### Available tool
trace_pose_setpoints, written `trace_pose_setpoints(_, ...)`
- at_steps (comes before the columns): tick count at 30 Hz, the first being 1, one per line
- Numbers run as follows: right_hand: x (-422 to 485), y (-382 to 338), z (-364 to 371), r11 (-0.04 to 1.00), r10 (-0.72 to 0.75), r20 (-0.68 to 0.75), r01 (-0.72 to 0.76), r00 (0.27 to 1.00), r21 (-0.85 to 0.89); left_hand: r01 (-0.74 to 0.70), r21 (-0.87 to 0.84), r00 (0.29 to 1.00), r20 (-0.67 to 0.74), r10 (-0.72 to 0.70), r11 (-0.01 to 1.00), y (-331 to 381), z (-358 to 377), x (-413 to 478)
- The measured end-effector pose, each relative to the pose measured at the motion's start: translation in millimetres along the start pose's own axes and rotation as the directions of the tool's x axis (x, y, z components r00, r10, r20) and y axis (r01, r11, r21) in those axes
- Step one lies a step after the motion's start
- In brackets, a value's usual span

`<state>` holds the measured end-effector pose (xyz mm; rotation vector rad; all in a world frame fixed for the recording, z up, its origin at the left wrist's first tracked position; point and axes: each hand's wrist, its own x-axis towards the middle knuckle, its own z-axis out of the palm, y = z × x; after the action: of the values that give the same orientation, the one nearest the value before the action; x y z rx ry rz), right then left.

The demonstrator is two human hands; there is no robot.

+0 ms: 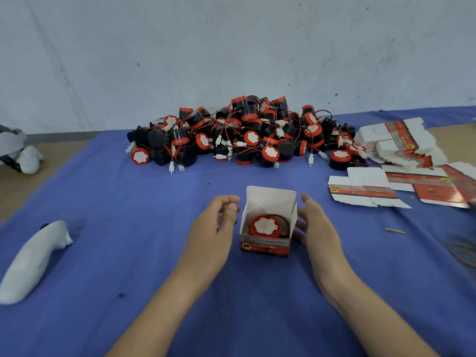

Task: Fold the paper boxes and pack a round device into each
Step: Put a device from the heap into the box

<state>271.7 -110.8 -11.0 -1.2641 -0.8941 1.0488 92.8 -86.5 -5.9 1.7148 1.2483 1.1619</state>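
Paper box [266, 244] at frame centre, lid up, round device [265, 226] inside. Left hand [219, 224] loosely curled and empty; right hand [318, 224] flat beside the box.

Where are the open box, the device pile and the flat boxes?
open box [265, 247]: head view, printed front wall.
device pile [251, 137]: head view, heap's middle.
flat boxes [396, 140]: head view, stack's top.

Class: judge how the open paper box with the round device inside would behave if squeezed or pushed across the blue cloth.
The paper box looks like thin card, so its walls would probably flex under a squeeze. The round device sits low inside, so a push likely slides it rather than tips it. The upright lid flap may bend if caught.
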Motion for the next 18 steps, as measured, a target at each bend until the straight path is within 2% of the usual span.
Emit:
trace_pose_setpoints(3, -2, 8, 0, 0.992, -0.017, 0.046, 0.022, 0.999, -0.125, 0.045, -0.058, 0.998, 0.053, -0.042, 0.997, 2, 3, 4)
trace_pose_setpoints(9, 4, 4, -2, 0.983, -0.023, 0.095, 0.039, 0.995, -0.179, 0.164, -0.073, 0.969, 0.200, -0.146, 0.984, 0, 4, 11)
trace_pose_setpoints(12, 5, 3, -5, 0.994, 0.002, 0.132, 0.013, 0.991, -0.109, 0.144, -0.051, 0.969, 0.208, -0.130, 0.988, -4, 7, 15)
trace_pose_setpoints(16, 6, -3, -6, 0.980, 0.113, 0.146, -0.134, 0.983, 0.147, 0.120, -0.038, 0.984, 0.136, -0.114, 0.992, -11, 14, 17)
trace_pose_setpoints(18, 5, -3, -5, 0.985, 0.099, 0.171, -0.121, 0.980, 0.126, 0.072, -0.003, 0.994, 0.087, -0.072, 0.997, -11, 18, 18)
